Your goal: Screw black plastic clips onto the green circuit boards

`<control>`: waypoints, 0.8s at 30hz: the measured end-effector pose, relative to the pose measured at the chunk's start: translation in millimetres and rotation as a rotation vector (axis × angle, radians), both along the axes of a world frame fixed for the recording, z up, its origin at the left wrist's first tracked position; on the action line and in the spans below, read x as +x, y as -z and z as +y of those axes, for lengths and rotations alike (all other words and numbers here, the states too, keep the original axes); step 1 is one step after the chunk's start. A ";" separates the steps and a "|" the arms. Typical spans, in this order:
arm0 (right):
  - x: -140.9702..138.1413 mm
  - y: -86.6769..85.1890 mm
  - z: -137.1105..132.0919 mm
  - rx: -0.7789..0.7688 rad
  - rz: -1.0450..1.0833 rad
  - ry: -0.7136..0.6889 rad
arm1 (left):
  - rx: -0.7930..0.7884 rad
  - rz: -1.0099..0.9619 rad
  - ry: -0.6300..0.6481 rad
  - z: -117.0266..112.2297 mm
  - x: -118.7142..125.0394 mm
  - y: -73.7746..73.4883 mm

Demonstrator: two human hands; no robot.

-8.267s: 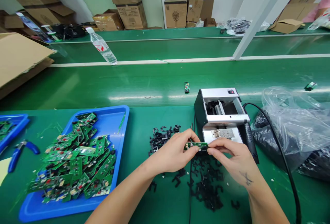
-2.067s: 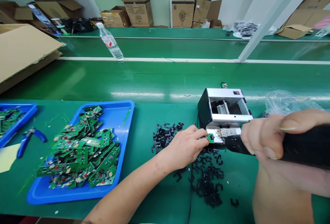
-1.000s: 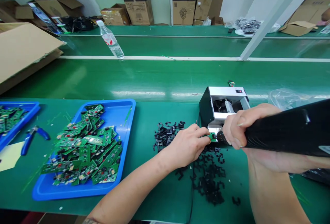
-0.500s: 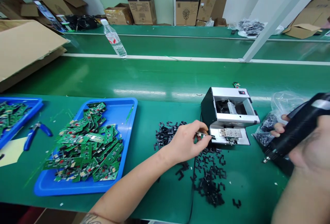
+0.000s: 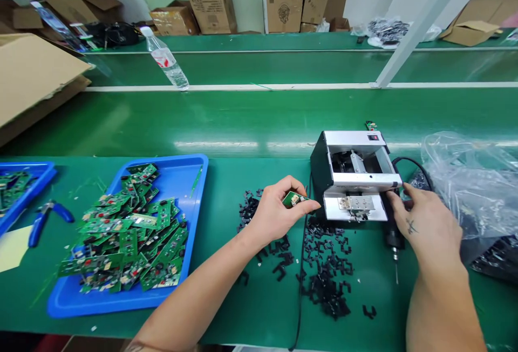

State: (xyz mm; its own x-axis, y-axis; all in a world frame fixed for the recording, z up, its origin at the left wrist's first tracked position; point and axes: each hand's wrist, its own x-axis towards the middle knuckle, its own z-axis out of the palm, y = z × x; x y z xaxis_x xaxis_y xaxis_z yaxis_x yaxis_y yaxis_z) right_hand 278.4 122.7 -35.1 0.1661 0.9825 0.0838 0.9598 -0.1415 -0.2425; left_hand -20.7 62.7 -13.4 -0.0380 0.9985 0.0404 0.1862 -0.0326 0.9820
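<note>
Left of the silver-and-black machine [image 5: 354, 171], the left hand [image 5: 272, 210] pinches a green circuit board [image 5: 293, 200] between thumb and fingers. At the machine's right side, the right hand [image 5: 429, 221] touches the upper end of the black screwdriver [image 5: 394, 234]; whether the fingers close around it cannot be told. Small black parts [image 5: 327, 290] lie in front of the machine.
</note>
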 end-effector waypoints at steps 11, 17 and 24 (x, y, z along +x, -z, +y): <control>-79.6 -15.8 -71.6 -0.237 0.149 -1.021 | 0.115 0.000 0.065 1.6 -0.7 4.6; -117.7 8.0 -80.3 -0.227 -0.203 -0.973 | -0.055 0.005 0.084 0.8 -1.2 1.3; -121.9 21.2 -89.8 -0.187 -0.236 -0.949 | -0.094 0.129 0.079 1.5 -3.4 3.2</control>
